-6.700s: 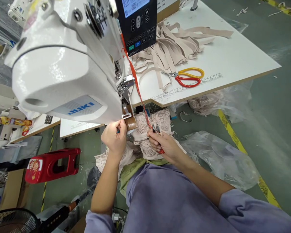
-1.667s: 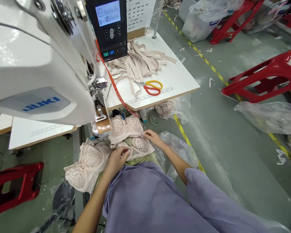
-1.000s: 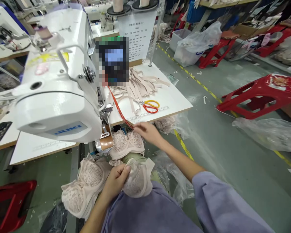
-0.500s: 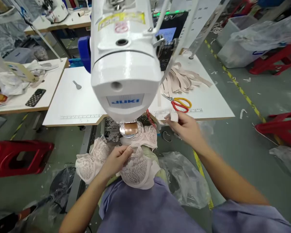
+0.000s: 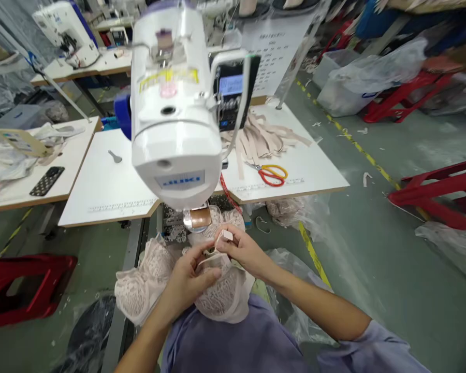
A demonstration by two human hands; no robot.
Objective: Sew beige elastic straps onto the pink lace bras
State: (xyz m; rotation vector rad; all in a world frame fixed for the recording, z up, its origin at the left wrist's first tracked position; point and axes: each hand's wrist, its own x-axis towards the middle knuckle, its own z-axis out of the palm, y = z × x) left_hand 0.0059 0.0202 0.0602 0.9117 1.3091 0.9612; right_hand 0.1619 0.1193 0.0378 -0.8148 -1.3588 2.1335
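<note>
A pale pink lace bra (image 5: 221, 292) lies across my lap, one cup close to my body. My left hand (image 5: 192, 274) grips that cup's upper edge, thumb on the near side. Right beside it, my right hand (image 5: 236, 248) pinches a short pale fabric strap (image 5: 225, 235) against the top of the cup. More lace cups (image 5: 142, 282) rest to the left. Just beyond my hands is the sewing machine's metal work plate (image 5: 197, 218), under the white machine head (image 5: 174, 155). The fingertips partly hide where strap and cup meet.
On the white table (image 5: 101, 191) lie red-and-yellow scissors (image 5: 272, 175), a bundle of pale fabric strips (image 5: 260, 137) and a small grey tool (image 5: 115, 156). A control screen (image 5: 233, 85) stands behind. Red stools (image 5: 27, 287) flank the workplace; plastic bags lie on the floor.
My right hand has come from the table's edge down to the bra, bringing the strap beside my left hand. The left hand's fingers have shifted on the cup edge. The view has turned slightly.
</note>
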